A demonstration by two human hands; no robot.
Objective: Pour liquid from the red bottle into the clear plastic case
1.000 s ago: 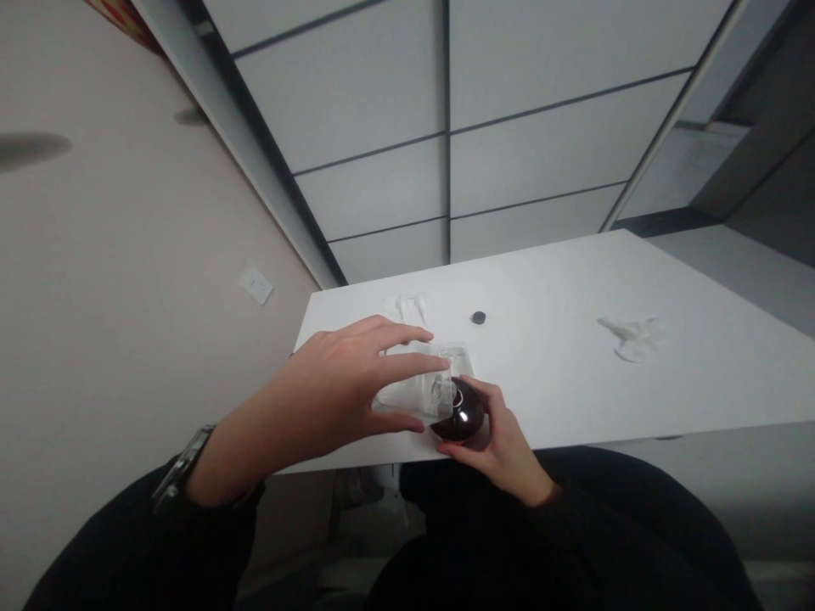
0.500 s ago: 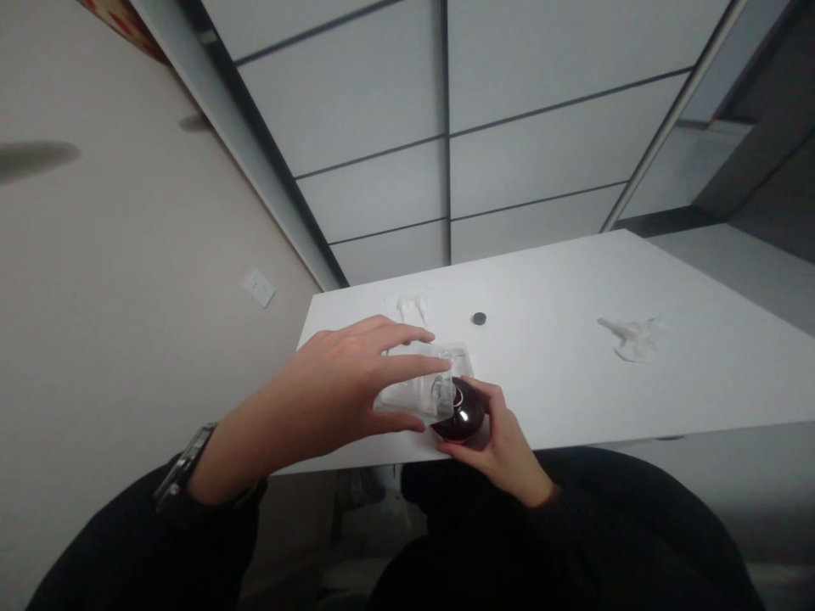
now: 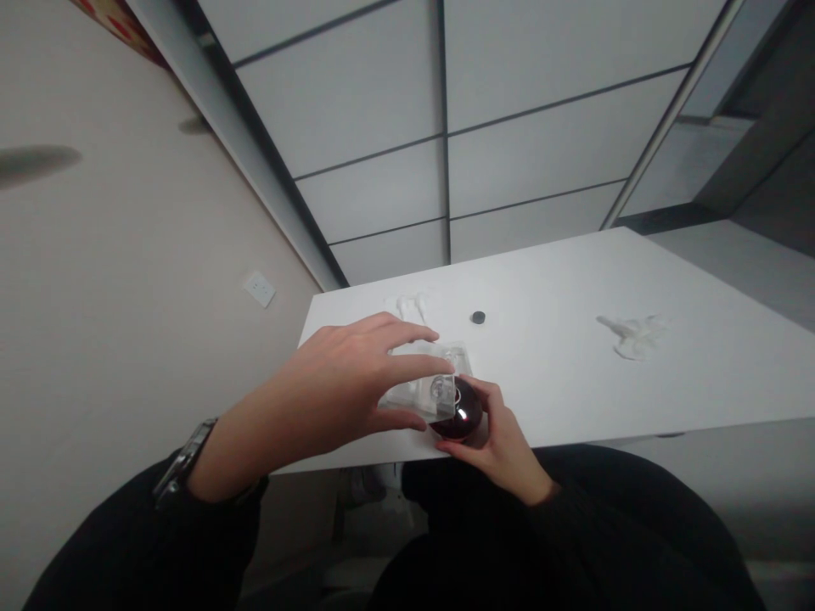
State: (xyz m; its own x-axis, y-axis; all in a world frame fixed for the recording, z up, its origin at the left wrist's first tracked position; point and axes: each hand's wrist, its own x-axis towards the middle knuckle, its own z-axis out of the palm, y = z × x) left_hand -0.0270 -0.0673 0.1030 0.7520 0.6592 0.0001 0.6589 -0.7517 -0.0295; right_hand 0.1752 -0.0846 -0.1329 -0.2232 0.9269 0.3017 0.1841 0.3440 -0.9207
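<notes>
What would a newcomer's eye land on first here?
Probably the dark red bottle, gripped by the right hand at the near edge of the white table. Next, the clear plastic container in the left hand, overlapping the bottle's top in view. Farther back, a small dark disc stands out.

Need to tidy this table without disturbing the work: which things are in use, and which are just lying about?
In use:
dark red bottle, in the right hand
clear plastic container, in the left hand

Apparently just lying about:
small dark disc, perhaps a cap
crumpled translucent wrapping, off to the right
white pieces beyond the left hand, too blurred to name
</notes>
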